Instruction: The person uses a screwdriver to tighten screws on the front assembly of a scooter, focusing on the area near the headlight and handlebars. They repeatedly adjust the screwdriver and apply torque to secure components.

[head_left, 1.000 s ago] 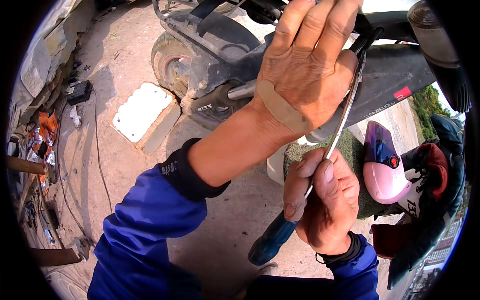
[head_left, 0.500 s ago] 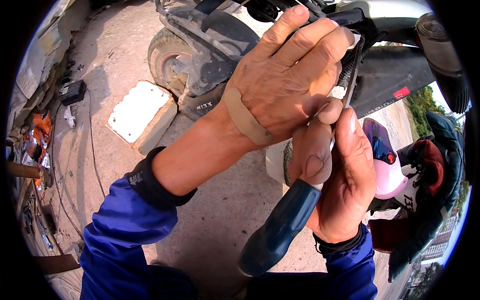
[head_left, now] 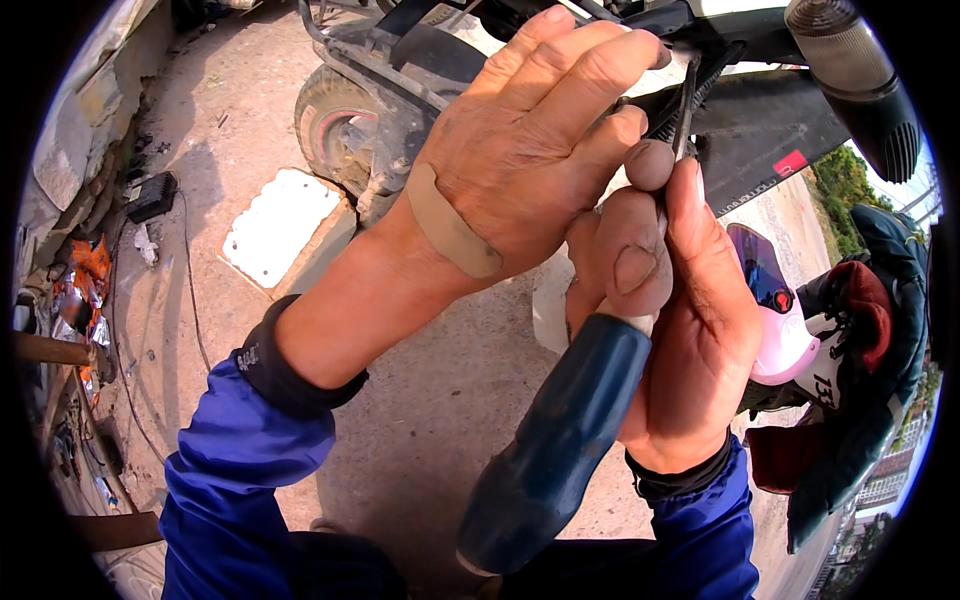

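In my right hand [head_left: 700, 330] is a screwdriver with a thick dark blue handle [head_left: 555, 440] and a thin metal shaft. Thumb and fingers pinch the shaft just above the handle, which slants down to the left. Its far end reaches up to the black parts of a scooter [head_left: 725, 40], where the contact is hard to make out. My left hand [head_left: 530, 150], back upward with a tan plaster across the wrist, is open, fingers stretched over the scooter parts beside the shaft. Its fingertips partly hide what lies under them.
A second scooter with a dusty wheel [head_left: 340, 125] stands behind, next to a white-topped block [head_left: 285, 225]. A black box [head_left: 150, 197] with a cable and orange-silver wrappers [head_left: 88, 275] lie left. At right are a pink helmet [head_left: 785, 345] and a dark padded cover [head_left: 880, 370].
My left hand has shifted left, its fingertips farther from the shaft and more of the scooter parts showing. The screwdriver stays in my right hand, its handle slightly lower left.
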{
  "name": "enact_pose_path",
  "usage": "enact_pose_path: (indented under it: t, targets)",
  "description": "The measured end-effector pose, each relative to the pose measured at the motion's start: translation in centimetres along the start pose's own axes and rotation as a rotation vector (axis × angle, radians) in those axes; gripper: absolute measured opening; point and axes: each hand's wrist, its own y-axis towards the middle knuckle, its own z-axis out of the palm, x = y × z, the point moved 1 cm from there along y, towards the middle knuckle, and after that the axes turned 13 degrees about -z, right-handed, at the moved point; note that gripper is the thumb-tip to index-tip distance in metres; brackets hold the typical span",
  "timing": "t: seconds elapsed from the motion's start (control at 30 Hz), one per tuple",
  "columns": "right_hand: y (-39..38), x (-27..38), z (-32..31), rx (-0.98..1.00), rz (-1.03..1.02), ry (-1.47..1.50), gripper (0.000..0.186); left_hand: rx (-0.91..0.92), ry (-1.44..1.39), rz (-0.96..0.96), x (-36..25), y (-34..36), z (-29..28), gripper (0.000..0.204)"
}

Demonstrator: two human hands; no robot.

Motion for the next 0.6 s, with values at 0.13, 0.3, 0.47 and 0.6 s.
enact_pose_path:
  t: [0.13,0.3,0.47,0.6]
  targets:
    - [1.1,0.1,-0.4,0.104,-0.055,0.096,0.031,-0.004,-0.014,0.053,0.1,0.3,-1.3,0.021]
    - [1.3,0.3,0.2,0.059,-0.027,0.125,0.028,-0.01,-0.028,0.131,0.4,1.3,-3.5,0.021]
    - [1.7,0.0,0.7,0.088,-0.031,0.382,0.028,0.088,-0.132,0.026,-0.4,2.1,-6.3,0.022]
    - [1.3,-0.5,-0.1,0.048,-0.052,0.25,0.028,0.363,-0.275,-0.526,-4.3,1.5,-12.1,0.029]
